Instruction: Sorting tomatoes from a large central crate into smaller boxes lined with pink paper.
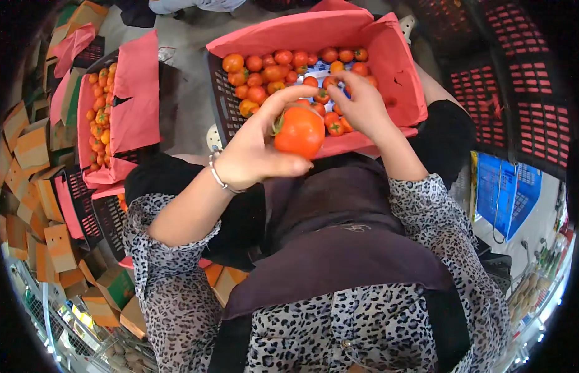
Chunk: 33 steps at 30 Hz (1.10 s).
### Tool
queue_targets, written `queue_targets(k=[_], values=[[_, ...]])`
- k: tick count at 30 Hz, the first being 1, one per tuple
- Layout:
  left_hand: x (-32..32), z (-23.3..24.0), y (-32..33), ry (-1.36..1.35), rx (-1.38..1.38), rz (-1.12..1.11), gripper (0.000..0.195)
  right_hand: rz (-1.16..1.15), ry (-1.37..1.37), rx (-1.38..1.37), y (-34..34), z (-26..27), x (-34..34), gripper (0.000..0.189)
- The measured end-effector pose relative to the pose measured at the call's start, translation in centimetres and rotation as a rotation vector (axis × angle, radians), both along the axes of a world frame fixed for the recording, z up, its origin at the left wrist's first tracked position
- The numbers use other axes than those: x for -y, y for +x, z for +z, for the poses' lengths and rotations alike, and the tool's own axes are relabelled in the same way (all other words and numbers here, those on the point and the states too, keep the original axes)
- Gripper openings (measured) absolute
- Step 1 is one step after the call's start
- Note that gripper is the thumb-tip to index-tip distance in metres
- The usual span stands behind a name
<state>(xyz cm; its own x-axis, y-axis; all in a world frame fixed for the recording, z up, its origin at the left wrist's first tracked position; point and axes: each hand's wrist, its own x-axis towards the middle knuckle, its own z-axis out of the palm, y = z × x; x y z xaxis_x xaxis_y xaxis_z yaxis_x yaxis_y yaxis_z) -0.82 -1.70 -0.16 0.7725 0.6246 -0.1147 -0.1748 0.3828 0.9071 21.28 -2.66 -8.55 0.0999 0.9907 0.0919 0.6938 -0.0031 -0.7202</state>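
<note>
My left hand (257,149) is curled around a large orange-red tomato (299,133), which has a green calyx at its left side. It is held above the near edge of a black plastic crate (219,102) lined with pink-red paper (294,35). Inside that crate, many smaller red and orange tomatoes (257,94) lie over a blue-and-white printed sheet (317,70). My right hand (362,105) reaches in over its right half. The thumb and index fingertips are at a small red tomato (330,82); whether they grip it cannot be told.
To the left stands another paper-lined crate (96,175) of tomatoes. Many cardboard boxes (61,247) are heaped at the far left. Tall black crates (508,88) rise at the right, above a blue bag-like item (504,196). Part of another person's clothing (201,4) shows at the top.
</note>
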Motion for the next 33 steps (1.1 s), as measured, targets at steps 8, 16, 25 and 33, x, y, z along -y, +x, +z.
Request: queue_targets(k=[8, 16, 25, 33], values=[[-0.9, -0.3, -0.2, -0.376, -0.005, 0.130, 0.040, 0.121, 0.029, 0.086, 0.1, -1.9, 1.6, 0.025], [-1.7, -0.5, 0.3, -0.460, 0.032, 0.092, 0.056, 0.225, -0.603, 0.272, 1.0, -5.4, 3.7, 0.027], [-2.2, -2.5, -0.2, -0.630, 0.073, 0.546, 0.031, 0.200, -0.438, 0.179, 0.0, -4.9, 4.3, 0.035], [-11.8, 3.3, -14.7, -0.501, 0.626, 1.317, 0.027, 0.226, -0.438, 0.212, 0.9, -5.2, 4.2, 0.032]])
